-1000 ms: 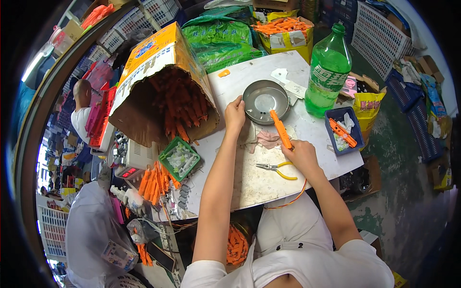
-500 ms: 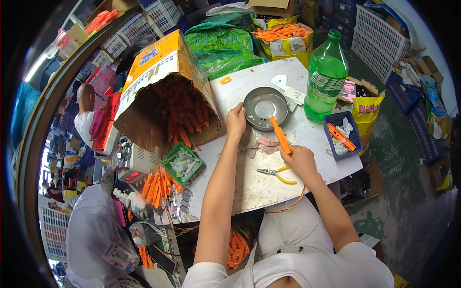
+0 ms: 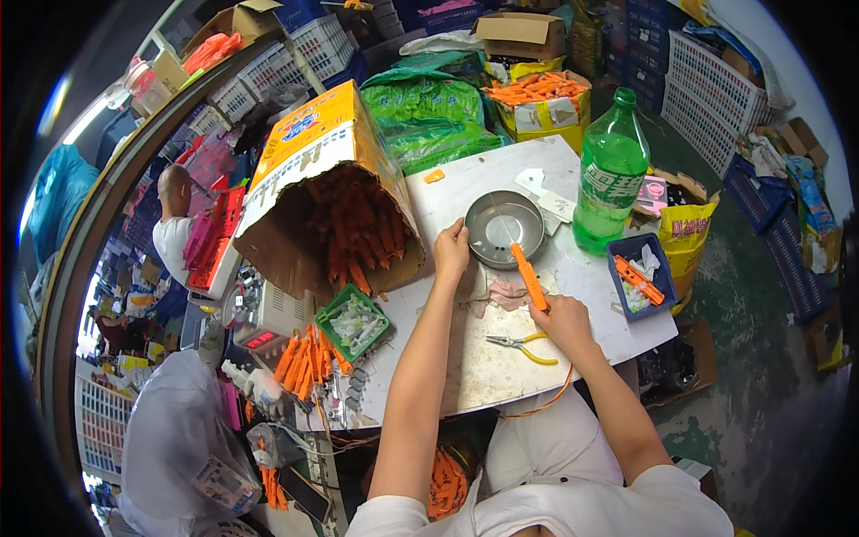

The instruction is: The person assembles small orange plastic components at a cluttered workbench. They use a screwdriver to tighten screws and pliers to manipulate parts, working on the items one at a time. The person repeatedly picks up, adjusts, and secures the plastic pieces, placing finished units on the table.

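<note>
Head cam | right hand [image 3: 566, 324]: fingers clamped on orange tool [image 3: 531, 281], tip over metal bowl [image 3: 489, 213] | left hand [image 3: 451, 251] at its rim, grip I can't tell

Print on bottle [image 3: 612, 179], carton [image 3: 309, 130], yellow bag [image 3: 687, 234]; red digits [image 3: 260, 339] on device [image 3: 284, 313]
</note>
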The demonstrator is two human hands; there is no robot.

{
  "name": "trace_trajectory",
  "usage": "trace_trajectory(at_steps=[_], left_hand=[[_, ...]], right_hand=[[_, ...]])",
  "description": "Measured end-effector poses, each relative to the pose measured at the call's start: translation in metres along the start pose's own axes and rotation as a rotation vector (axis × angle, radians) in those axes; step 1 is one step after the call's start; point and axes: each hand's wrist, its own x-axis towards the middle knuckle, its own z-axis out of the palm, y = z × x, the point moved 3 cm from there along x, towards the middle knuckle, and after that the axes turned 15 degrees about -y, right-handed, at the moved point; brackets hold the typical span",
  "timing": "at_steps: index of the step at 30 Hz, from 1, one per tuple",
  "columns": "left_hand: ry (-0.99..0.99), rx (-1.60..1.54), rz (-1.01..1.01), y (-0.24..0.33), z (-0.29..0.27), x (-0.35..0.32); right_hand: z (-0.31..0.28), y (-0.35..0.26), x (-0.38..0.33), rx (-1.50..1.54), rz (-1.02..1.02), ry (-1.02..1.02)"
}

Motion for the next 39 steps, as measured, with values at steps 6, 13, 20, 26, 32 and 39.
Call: trace_trajectory(at_steps=[6, 13, 20, 26, 32, 39], left_hand=[[-0.035, -0.141, 0.028, -0.025, 0.0, 0.003], [0.144, -0.331, 0.15, -0.032, 0.018, -0.065], [0.134, -0.434, 0.036, 0.02, -0.029, -0.294], [0.403, -0.494, 0.013, 0.038, -0.038, -0.422], [0.215, 0.418, 0.915, 0.153, -0.114, -0.377], [0.378, 1.311, 1.437, 0.254, -0.126, -0.338]], right_hand=[[0.009, -0.001, 0.008, 0.461, -0.01, 0.003], [-0.004, -0.014, -0.016, 1.422, -0.034, -0.308], [0.003, -0.057, -0.068, 1.182, -0.197, -0.574], [0.037, -0.137, -0.119, 0.623, -0.447, -0.989], [0.133, -0.188, -0.163, 0.135, -0.948, -1.066], [0.126, -0.178, -0.164, 0.035, -0.893, -0.907]])
